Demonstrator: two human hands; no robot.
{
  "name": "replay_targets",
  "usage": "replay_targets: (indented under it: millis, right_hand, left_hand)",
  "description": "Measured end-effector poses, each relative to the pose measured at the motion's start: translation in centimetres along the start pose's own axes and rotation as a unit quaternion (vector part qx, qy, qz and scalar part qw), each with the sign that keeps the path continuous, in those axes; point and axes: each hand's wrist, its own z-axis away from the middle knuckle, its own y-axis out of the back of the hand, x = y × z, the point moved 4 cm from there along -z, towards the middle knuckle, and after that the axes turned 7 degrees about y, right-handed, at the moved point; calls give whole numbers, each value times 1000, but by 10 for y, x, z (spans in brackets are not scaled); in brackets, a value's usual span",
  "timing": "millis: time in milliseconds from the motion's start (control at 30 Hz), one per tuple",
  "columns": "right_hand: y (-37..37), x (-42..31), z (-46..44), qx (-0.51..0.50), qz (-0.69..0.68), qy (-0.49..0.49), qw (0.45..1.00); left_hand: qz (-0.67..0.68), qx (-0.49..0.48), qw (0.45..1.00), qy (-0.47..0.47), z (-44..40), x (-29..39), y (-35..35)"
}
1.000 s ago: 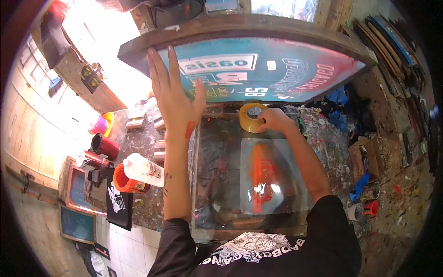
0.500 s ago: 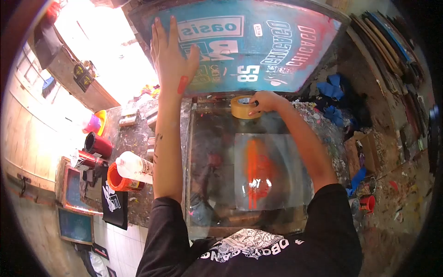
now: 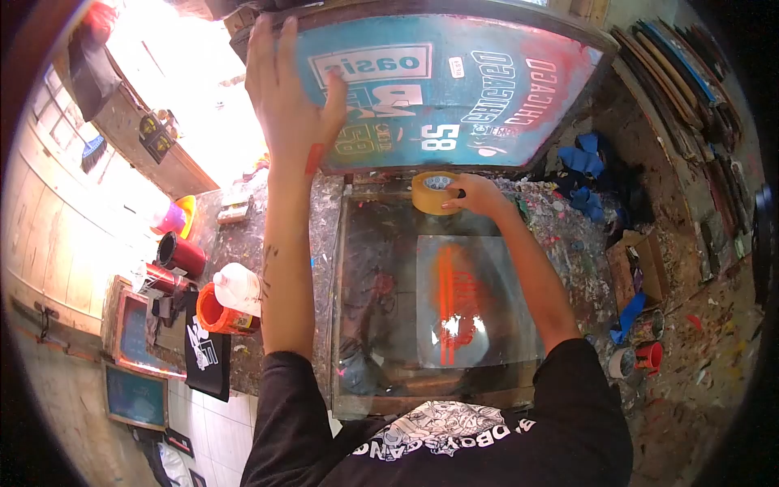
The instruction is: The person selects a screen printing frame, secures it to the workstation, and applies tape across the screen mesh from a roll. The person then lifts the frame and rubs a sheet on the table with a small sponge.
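Note:
A screen-printing frame (image 3: 389, 134) with blue-green mesh and reversed lettering stands tilted up at the back. My left hand (image 3: 288, 105) is at its upper left side, fingers stretched and thumb apart; whether the fingertips press on the rim I cannot tell. A roll of yellowish packing tape (image 3: 432, 201) lies on its side just below the frame's lower edge. Around its right side close the fingers of my right hand (image 3: 479, 196). Nearer to me, a clear sheet (image 3: 515, 325) with an orange-red printed design (image 3: 458, 300) rests on a dark glass-like panel (image 3: 373, 243).
Left of my arm stand an orange tub (image 3: 213, 312), a white bottle (image 3: 238, 284) and a dark red can (image 3: 180, 255). Blue cloth scraps (image 3: 583, 158), a cardboard box (image 3: 641, 264) and a red cup (image 3: 648, 355) are on the right. Several boards (image 3: 673, 89) lean behind.
My left hand has shifted up and left along the frame. The tape roll, with my right hand on it, sits slightly further right in view. The camera view has shifted a little too.

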Motion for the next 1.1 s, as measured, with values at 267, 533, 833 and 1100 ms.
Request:
replay_targets:
  millis: [267,533,833,1100]
  right_hand:
    - [-2,-11,2,-44,46,-36,997]
    - [-18,-12,20,9,27,-44,999]
    - [11,-35,29,66,-18,-86,994]
    - [-29,-13,100,205,-326,-226,895]
  left_hand:
    - [-60,-100,993,-32,-17,13,-10]
    - [-53,-97,993,-35,10,34,29]
    - [-48,-98,993,-32,9,28,22]
    - [-18,-33,999,-35,21,35,30]
